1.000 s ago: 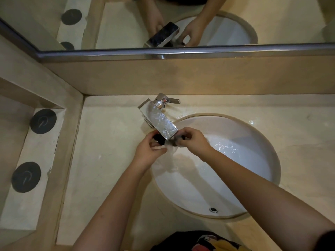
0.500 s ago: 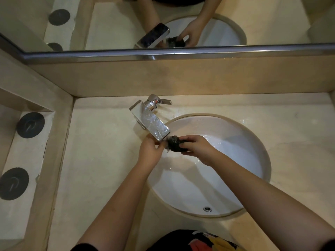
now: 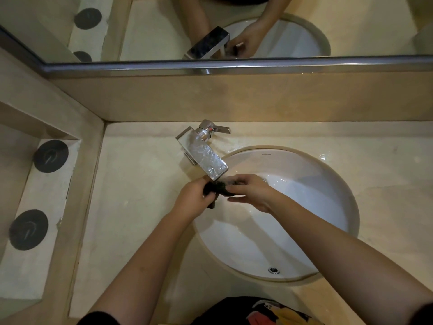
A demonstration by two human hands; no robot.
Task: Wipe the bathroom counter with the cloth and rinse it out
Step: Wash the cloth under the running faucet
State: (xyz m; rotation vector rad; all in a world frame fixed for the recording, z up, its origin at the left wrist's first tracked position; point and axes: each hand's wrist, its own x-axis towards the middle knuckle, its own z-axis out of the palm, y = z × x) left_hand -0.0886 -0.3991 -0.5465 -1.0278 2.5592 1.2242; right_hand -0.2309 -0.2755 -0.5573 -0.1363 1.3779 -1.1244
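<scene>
A small dark cloth (image 3: 218, 190) is bunched between both hands just under the tip of the chrome faucet spout (image 3: 203, 157), over the left rim of the white oval sink (image 3: 304, 231). My left hand (image 3: 193, 200) grips its left end and my right hand (image 3: 251, 192) grips its right end. A short end of the cloth hangs down between the hands. Water wets the basin near my right hand. The beige stone counter (image 3: 140, 195) surrounds the sink.
The faucet lever (image 3: 221, 130) points right behind the spout. A mirror (image 3: 234, 26) runs along the back wall above a beige backsplash. A lower ledge at left carries two dark round discs (image 3: 50, 156). The sink overflow hole (image 3: 273, 270) sits near the front rim.
The cloth has come into plainer view between my hands and now hangs a little lower. Both hands stay under the spout; the camera has shifted slightly.
</scene>
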